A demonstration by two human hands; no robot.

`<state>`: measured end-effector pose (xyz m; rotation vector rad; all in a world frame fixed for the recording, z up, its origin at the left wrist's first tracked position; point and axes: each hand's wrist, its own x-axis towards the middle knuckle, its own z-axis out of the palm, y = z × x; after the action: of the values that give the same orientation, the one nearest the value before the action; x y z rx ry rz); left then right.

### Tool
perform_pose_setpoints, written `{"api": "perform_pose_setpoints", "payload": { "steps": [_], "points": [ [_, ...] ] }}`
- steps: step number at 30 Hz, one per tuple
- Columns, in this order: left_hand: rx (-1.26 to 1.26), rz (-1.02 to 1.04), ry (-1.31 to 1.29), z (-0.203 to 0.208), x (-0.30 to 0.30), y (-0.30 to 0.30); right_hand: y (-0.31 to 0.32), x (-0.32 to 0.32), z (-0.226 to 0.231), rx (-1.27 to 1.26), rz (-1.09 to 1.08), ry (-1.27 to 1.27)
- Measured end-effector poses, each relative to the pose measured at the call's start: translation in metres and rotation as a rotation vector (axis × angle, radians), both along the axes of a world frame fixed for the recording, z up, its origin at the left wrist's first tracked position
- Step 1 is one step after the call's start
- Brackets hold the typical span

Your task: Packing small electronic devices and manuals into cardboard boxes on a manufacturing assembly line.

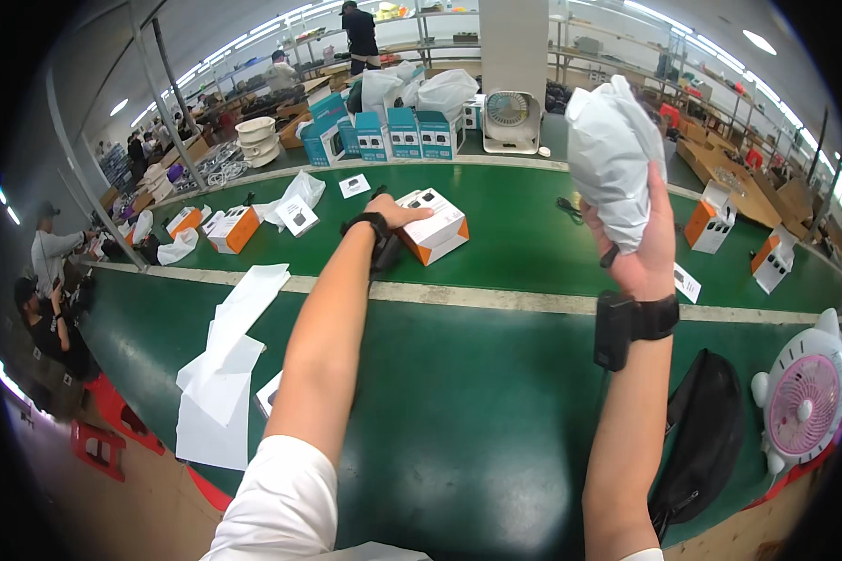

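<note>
My left hand (404, 214) reaches far across the green table (458, 411) and rests on the near edge of a white and orange box (437, 225). My right hand (638, 251) is raised above the table and grips a bundle wrapped in white plastic (611, 157), with a dark cable end hanging under it. Both wrists carry black bands.
White paper sheets (225, 374) lie at the left. A black pouch (706, 430) and a pink and white fan (805, 397) sit at the right. More white and orange boxes (234, 229), blue boxes (402, 133) and a white fan (510, 120) stand farther off. People work at the left and back.
</note>
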<state>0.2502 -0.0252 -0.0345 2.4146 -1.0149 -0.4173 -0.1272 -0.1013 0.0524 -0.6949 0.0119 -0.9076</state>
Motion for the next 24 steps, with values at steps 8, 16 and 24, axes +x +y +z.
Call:
{"api": "perform_pose_setpoints", "payload": {
  "steps": [8, 16, 24],
  "points": [
    [-0.366, -0.287, -0.511, 0.043, -0.119, 0.104, 0.013, 0.008, -0.008, -0.015, 0.167, -0.019],
    [-0.31, -0.377, -0.674, 0.018, -0.197, 0.194, 0.049, 0.01, 0.02, -1.159, -0.74, 0.662],
    [-0.499, -0.361, -0.781, -0.009, -0.188, 0.207, 0.12, 0.027, 0.031, -1.234, -0.988, 0.505]
  ]
}}
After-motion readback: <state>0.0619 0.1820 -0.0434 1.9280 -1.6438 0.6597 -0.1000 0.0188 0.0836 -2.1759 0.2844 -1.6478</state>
